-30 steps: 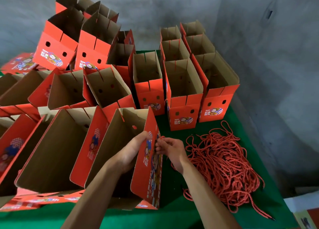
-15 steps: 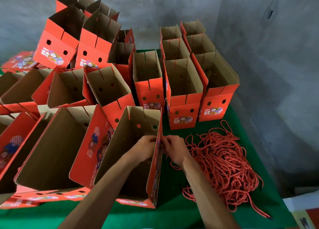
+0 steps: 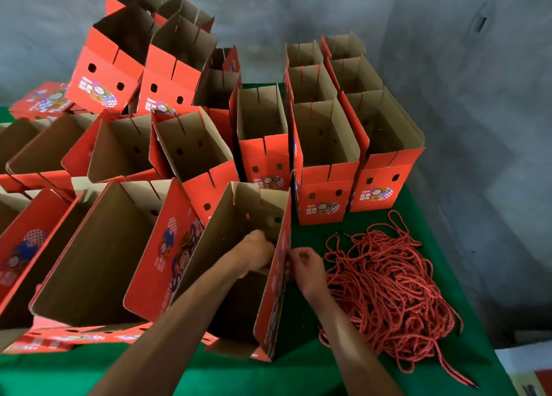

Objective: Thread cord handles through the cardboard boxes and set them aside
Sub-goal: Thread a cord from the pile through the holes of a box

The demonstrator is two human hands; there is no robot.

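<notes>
**Cord end could slip back out of the hole**

The open red printed cardboard box with a plain brown inside (image 3: 239,264) stands at the near edge of the green-covered desk (image 3: 307,225), its punched right wall between both hands. The left hand (image 3: 257,253) reaches inside, its grip hidden. The right hand (image 3: 301,265) curls against the outside, apparently pinching a cord end too small to confirm. A loose pinch could lose it; pulling could tip the light box. The heap of red twisted cords (image 3: 388,288) lies just right, tangle-prone.
</notes>
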